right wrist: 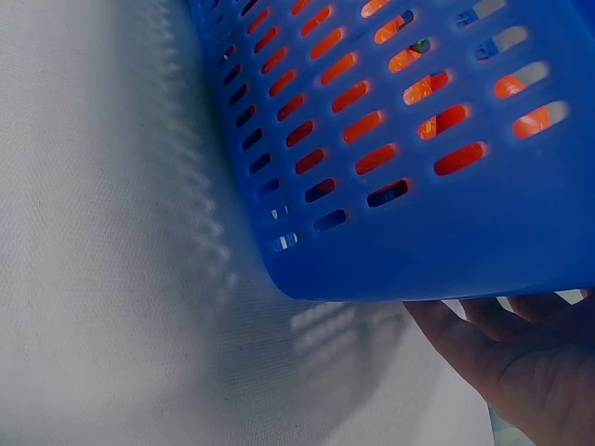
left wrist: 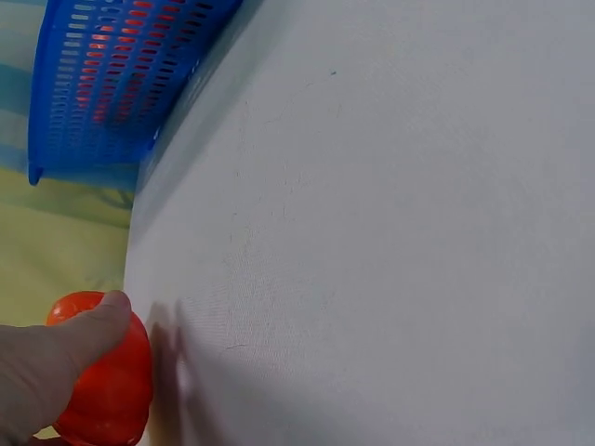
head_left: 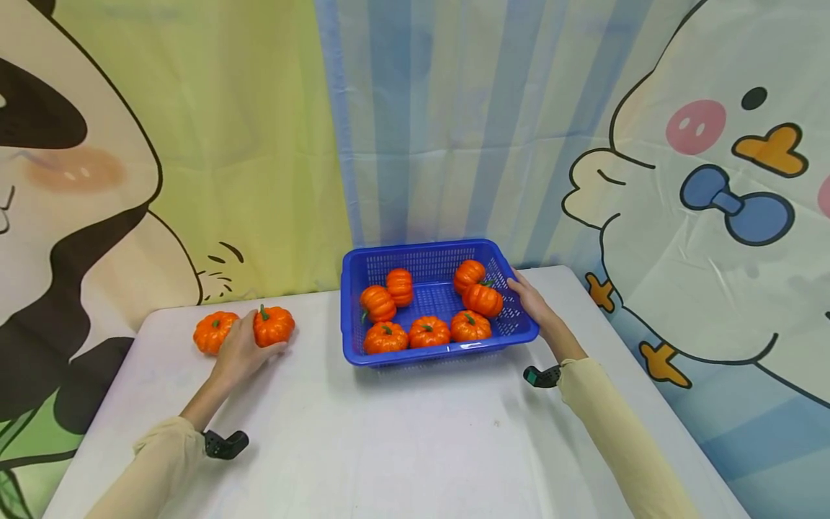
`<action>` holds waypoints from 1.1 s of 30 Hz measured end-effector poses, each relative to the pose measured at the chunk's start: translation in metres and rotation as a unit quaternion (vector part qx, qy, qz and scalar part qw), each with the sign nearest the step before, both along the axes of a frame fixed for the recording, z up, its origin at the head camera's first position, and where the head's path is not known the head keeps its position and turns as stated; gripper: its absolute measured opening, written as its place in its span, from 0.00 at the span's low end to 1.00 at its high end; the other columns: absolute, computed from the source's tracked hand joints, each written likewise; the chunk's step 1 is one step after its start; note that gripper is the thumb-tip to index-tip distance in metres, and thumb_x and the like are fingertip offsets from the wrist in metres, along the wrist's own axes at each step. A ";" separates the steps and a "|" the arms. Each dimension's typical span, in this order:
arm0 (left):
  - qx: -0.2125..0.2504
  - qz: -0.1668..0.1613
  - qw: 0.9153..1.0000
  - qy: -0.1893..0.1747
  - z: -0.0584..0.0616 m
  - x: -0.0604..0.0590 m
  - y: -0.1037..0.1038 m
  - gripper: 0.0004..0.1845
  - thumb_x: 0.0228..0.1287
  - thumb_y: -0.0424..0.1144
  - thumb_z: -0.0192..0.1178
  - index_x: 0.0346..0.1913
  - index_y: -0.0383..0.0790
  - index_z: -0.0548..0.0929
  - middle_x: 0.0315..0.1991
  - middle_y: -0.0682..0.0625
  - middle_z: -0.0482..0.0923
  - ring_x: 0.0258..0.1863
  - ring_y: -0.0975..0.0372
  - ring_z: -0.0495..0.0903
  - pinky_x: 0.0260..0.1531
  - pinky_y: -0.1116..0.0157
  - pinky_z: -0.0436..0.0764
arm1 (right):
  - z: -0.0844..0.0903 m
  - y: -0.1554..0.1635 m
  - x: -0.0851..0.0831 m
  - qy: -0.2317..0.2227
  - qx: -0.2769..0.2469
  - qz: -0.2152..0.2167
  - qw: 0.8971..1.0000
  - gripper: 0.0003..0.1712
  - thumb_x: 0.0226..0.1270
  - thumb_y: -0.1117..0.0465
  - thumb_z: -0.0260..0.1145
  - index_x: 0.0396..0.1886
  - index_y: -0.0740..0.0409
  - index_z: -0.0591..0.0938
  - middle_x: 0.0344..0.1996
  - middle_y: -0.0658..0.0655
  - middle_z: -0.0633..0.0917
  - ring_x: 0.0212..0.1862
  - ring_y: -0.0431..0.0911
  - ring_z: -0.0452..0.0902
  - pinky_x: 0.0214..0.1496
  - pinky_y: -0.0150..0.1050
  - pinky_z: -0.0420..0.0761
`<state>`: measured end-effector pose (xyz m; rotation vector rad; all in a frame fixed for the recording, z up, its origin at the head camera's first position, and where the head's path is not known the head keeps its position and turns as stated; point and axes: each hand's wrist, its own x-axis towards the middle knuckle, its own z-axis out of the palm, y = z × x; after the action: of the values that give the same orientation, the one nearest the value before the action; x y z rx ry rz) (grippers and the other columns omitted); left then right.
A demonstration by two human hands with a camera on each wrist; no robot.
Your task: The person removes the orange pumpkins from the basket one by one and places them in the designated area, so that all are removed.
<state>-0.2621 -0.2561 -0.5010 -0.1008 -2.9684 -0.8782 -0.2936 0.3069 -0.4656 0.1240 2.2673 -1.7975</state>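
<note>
Your pale left sleeve (head_left: 155, 472) lies nearest, over the left of the white table (head_left: 402, 440).
Beyond it, one orange pumpkin (head_left: 212, 332) sits just left of your left hand (head_left: 240, 350), which grips a second pumpkin (head_left: 275, 327), thumb along the near side and fingers between the two. Midway along the table, you have the blue basket (head_left: 415, 356) with seven pumpkins (head_left: 429, 331) inside: two toward its left end, three in a row along its near side, two toward its right. Your right hand (head_left: 534, 305) touches the basket's right end; its fingertips are partly hidden, so you cannot tell whether it grips. Farther right, your right sleeve (head_left: 619, 436) slants to the bottom edge.
</note>
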 end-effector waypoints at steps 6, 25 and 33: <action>-0.003 0.004 1.000 -0.002 -0.007 -0.002 0.002 0.52 0.54 0.47 0.72 0.71 0.23 0.53 0.62 0.21 0.59 0.58 0.30 0.65 0.58 0.32 0.66 | 0.001 0.000 0.000 -0.003 0.001 0.001 1.000 0.34 0.79 0.45 0.38 0.78 0.35 0.38 0.78 0.61 0.48 0.76 0.65 0.50 0.75 0.62 0.54; -0.060 0.007 0.998 -0.015 0.009 0.008 0.004 0.59 0.51 0.51 0.72 0.74 0.27 0.46 0.63 0.20 0.58 0.58 0.28 0.66 0.50 0.30 0.71 | -0.002 0.000 -0.001 0.002 -0.003 -0.003 1.000 0.34 0.80 0.47 0.38 0.78 0.40 0.39 0.78 0.62 0.49 0.76 0.64 0.51 0.76 0.61 0.54; -0.099 -0.001 0.995 0.015 0.030 0.028 0.013 0.56 0.50 0.49 0.73 0.75 0.34 0.49 0.63 0.24 0.62 0.47 0.32 0.76 0.33 0.34 0.77 | 0.000 0.000 0.000 0.002 0.001 0.000 1.000 0.34 0.80 0.46 0.37 0.78 0.39 0.37 0.78 0.63 0.48 0.76 0.65 0.50 0.75 0.62 0.54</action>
<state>-0.2346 -0.2429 -0.4708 -0.1219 -3.0193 -0.5749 -0.2938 0.3074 -0.4654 0.1220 2.2717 -1.7973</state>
